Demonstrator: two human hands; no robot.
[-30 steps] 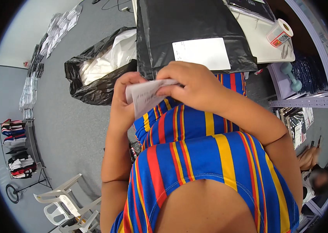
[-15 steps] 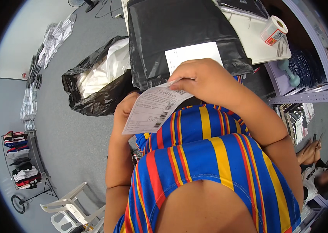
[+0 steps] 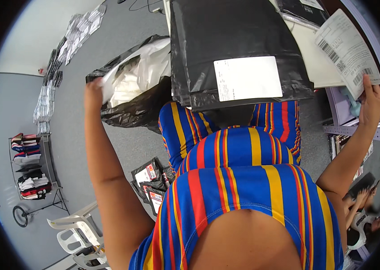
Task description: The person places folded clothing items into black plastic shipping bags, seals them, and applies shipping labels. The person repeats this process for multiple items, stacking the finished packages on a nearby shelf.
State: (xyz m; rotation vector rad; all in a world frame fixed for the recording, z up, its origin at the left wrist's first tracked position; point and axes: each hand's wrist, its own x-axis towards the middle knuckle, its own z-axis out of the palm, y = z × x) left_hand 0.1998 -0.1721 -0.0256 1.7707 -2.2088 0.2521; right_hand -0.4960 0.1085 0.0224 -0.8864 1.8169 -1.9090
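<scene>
The hands have parted: half a second ago both were at the printed paper label (image 3: 346, 50) in front of the body, and now only the right hand (image 3: 370, 102) has it, raised out to the right beyond the black package (image 3: 239, 31). The right grip is a pinch, thumb and fingers closed on the label's lower corner, its printed side in view.

The left hand (image 3: 93, 93) has swung out to the far rim of the black plastic bag (image 3: 138, 116), which sits on the floor, filled with white scraps (image 3: 132, 84). Something whitish shows by its fingers, perhaps a scrap, but blur hides whether the left grip is clenched on it or released.

So the label now hangs free in one hand, not touching the package. The package lies across the near edge of the white desk (image 3: 318, 74) and carries a white sticker (image 3: 248, 78) on its near end. Smaller black packets (image 3: 147, 177) lie on the floor to the left of the body.
</scene>
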